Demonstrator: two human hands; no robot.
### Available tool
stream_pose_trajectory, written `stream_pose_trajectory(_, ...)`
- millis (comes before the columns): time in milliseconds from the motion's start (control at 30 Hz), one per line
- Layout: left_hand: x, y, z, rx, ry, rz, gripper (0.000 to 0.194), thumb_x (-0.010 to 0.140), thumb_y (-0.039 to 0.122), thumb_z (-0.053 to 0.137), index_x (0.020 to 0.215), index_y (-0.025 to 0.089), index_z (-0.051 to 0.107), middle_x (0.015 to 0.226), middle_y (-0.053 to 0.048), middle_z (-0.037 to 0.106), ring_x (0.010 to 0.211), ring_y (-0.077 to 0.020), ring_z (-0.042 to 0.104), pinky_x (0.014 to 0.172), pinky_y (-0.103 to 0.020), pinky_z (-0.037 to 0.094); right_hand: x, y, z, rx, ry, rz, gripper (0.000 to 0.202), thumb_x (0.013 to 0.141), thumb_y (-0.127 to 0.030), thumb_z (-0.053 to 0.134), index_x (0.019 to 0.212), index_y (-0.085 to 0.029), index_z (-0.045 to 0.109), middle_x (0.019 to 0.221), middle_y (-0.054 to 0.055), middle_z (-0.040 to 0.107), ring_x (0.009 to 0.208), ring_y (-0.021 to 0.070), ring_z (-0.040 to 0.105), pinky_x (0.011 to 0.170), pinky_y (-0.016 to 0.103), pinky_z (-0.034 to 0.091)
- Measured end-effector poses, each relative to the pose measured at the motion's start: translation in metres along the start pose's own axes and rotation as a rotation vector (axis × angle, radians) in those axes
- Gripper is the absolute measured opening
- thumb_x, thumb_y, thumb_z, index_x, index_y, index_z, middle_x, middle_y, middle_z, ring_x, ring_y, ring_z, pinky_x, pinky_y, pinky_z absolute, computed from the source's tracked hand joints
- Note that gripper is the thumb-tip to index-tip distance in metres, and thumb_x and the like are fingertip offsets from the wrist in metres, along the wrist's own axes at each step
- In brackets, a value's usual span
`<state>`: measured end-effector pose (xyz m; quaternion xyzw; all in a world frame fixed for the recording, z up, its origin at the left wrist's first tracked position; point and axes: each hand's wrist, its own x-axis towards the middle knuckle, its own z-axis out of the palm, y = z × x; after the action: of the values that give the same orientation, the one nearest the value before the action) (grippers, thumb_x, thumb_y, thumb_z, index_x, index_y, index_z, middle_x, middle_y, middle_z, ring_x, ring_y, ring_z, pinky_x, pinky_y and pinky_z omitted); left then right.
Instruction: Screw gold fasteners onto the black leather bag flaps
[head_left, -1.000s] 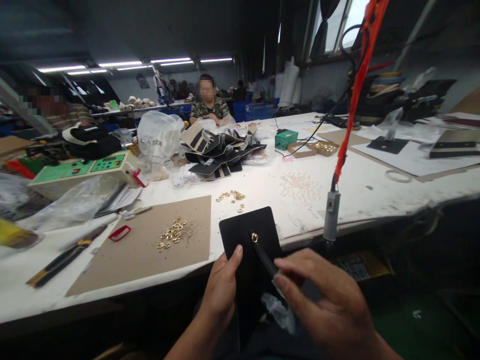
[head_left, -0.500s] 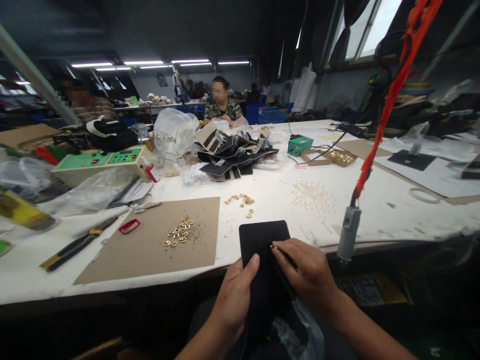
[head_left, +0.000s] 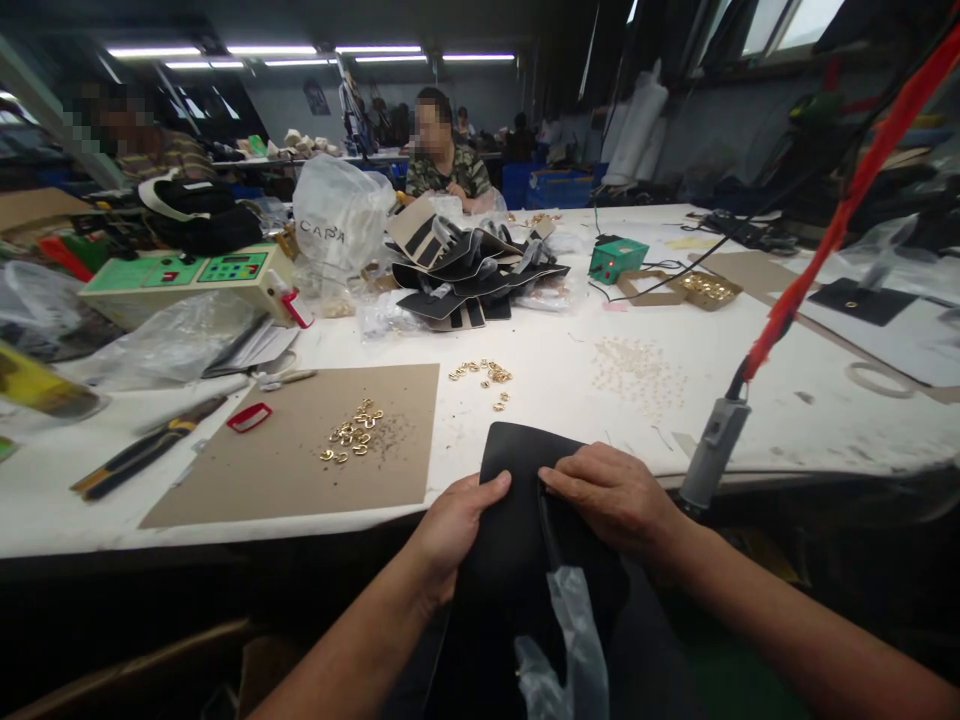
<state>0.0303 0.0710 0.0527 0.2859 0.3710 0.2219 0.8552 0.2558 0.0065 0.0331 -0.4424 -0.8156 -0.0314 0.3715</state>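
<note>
Here, a person's two bare hands hold a black panel [head_left: 506, 575] in front of the body, its top end leaning towards the near edge of a white worktop [head_left: 547, 385]. The left hand [head_left: 452, 525] is closed on the panel's left edge, thumb flat on the face, apparently to keep it steady. The right hand [head_left: 611, 500] is curled over the right side, thumb and fingers drawn together at the upper end of a narrow black strap [head_left: 550, 535]; whether a small fitting is hidden under the fingertips, I cannot tell. Clear plastic [head_left: 577, 610] wraps the strap lower down, probably to guard its finish.

On the worktop, gold fittings [head_left: 360, 436] lie on a brown board [head_left: 247, 475], perhaps to keep them together, with more loose just beyond. Pliers [head_left: 142, 460] rest to the left, partly on the board. Farther back are a heap of black and beige pieces [head_left: 480, 285] and a green-topped machine [head_left: 180, 275]. An orange-wrapped cord [head_left: 847, 250] hangs at right. Across the dim workshop, a person in camouflage [head_left: 469, 175] sits under strip lights [head_left: 379, 50].
</note>
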Motion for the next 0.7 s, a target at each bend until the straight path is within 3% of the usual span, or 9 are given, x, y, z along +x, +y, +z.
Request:
stream_pose_trajectory(67, 0.005, 0.003, -0.001, -0.025, 0.02, 0.005, 0.033, 0.092, 0.026, 0.072, 0.12, 0.009, 0.075, 0.106, -0.018, 0.082, 0.09, -0.0305, 0.081, 0.082, -0.04, 0.068, -0.005, -0.001, 0.0, 0.019, 0.057, 0.144, 0.036, 0.101, -0.022, 0.064, 0.135, -0.031, 0.069, 0.111, 0.008, 0.075, 0.097, 0.0234, 0.07, 0.085, 0.042, 0.057)
stream_pose_trajectory(133, 0.01, 0.007, 0.001, -0.065, 0.057, 0.018, 0.035, 0.093, 0.026, 0.071, 0.123, 0.009, 0.074, 0.105, -0.019, 0.082, 0.089, -0.0305, 0.081, 0.083, -0.042, 0.068, -0.011, -0.006, 0.003, 0.081, 0.189, 0.444, 0.048, 0.095, -0.036, 0.075, 0.141, -0.029, 0.064, 0.127, 0.012, 0.071, 0.114, 0.0298, 0.067, 0.097, 0.05, 0.056)
stream_pose_trajectory(233, 0.019, 0.013, 0.006, -0.124, 0.134, -0.015, 0.038, 0.096, 0.027, 0.067, 0.128, 0.007, 0.07, 0.104, -0.019, 0.082, 0.085, -0.03, 0.081, 0.085, -0.044, 0.067, -0.019, -0.018, 0.01, 0.496, 0.244, 0.941, 0.063, 0.09, -0.052, 0.077, 0.144, -0.024, 0.06, 0.126, 0.014, 0.072, 0.109, 0.0324, 0.072, 0.093, 0.052, 0.061)
stream_pose_trajectory(300, 0.021, 0.013, 0.009, -0.171, 0.157, -0.051, 0.042, 0.099, 0.032, 0.061, 0.131, 0.006, 0.068, 0.103, -0.019, 0.082, 0.084, -0.0298, 0.081, 0.087, -0.046, 0.066, -0.02, -0.024, 0.015, 0.841, 0.241, 1.098, 0.061, 0.089, -0.054, 0.077, 0.14, -0.023, 0.062, 0.117, 0.011, 0.076, 0.1, 0.03, 0.076, 0.088, 0.047, 0.064)
stream_pose_trajectory(400, 0.014, 0.007, 0.014, -0.2, 0.084, -0.067, 0.049, 0.1, 0.044, 0.06, 0.133, 0.009, 0.069, 0.108, -0.018, 0.082, 0.091, -0.0316, 0.081, 0.093, -0.048, 0.064, -0.015, -0.023, 0.02, 1.028, 0.402, 1.142, 0.058, 0.085, -0.05, 0.082, 0.134, -0.023, 0.066, 0.115, 0.009, 0.078, 0.099, 0.0276, 0.076, 0.09, 0.042, 0.063)
stream_pose_trajectory(533, -0.009, -0.01, 0.014, -0.018, -0.091, -0.03, 0.05, 0.09, 0.042, 0.076, 0.13, 0.012, 0.071, 0.119, -0.018, 0.079, 0.107, -0.0348, 0.077, 0.103, -0.048, 0.059, -0.009, -0.012, 0.019, 0.947, 0.521, 1.168, 0.064, 0.085, -0.052, 0.081, 0.137, -0.02, 0.063, 0.111, 0.01, 0.078, 0.098, 0.0282, 0.076, 0.09, 0.043, 0.063)
stream_pose_trajectory(633, -0.018, -0.015, 0.012, 0.098, -0.079, 0.036, 0.049, 0.086, 0.036, 0.081, 0.126, 0.01, 0.072, 0.117, -0.019, 0.08, 0.107, -0.0351, 0.077, 0.104, -0.049, 0.056, -0.014, -0.016, 0.012, 0.561, 0.547, 1.12, 0.068, 0.089, -0.053, 0.076, 0.146, -0.022, 0.056, 0.117, 0.01, 0.075, 0.104, 0.0293, 0.073, 0.091, 0.046, 0.061)
stream_pose_trajectory(700, -0.019, -0.013, 0.012, 0.096, -0.054, 0.075, 0.048, 0.088, 0.039, 0.079, 0.124, 0.008, 0.073, 0.114, -0.019, 0.08, 0.104, -0.0347, 0.077, 0.104, -0.05, 0.056, -0.02, -0.031, 0.004, 0.17, 0.562, 0.928, 0.054, 0.091, -0.047, 0.075, 0.138, -0.024, 0.062, 0.12, 0.01, 0.071, 0.109, 0.029, 0.07, 0.096, 0.048, 0.058)
